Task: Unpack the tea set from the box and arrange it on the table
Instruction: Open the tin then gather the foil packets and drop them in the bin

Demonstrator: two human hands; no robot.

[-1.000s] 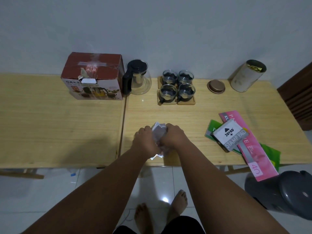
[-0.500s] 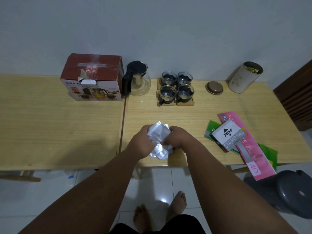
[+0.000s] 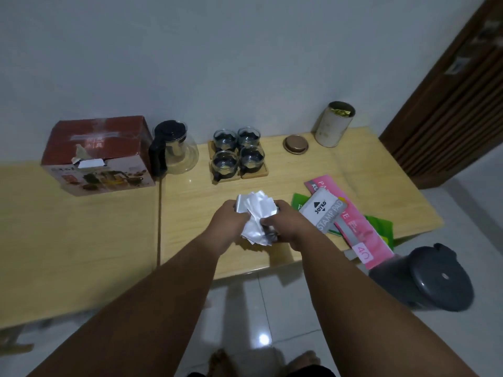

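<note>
Over the near part of the right table, my left hand and my right hand both grip a crumpled clear plastic wrapper. A dark bit shows under the wrapper; I cannot tell what it is. The red tea-set box stands closed at the back, on the left table. Right of it is the glass teapot with a black lid and handle. Several glass cups sit on wooden coasters beside the teapot.
A white canister stands open at the back right, its brown lid lying beside it. A stamp pad box rests on pink and green packets to my right. A dark grey bin sits on the floor, and a wooden door is at the right.
Both hands have pulled the wrapper apart, so more of it shows between them. The view has swung a little to the right.
</note>
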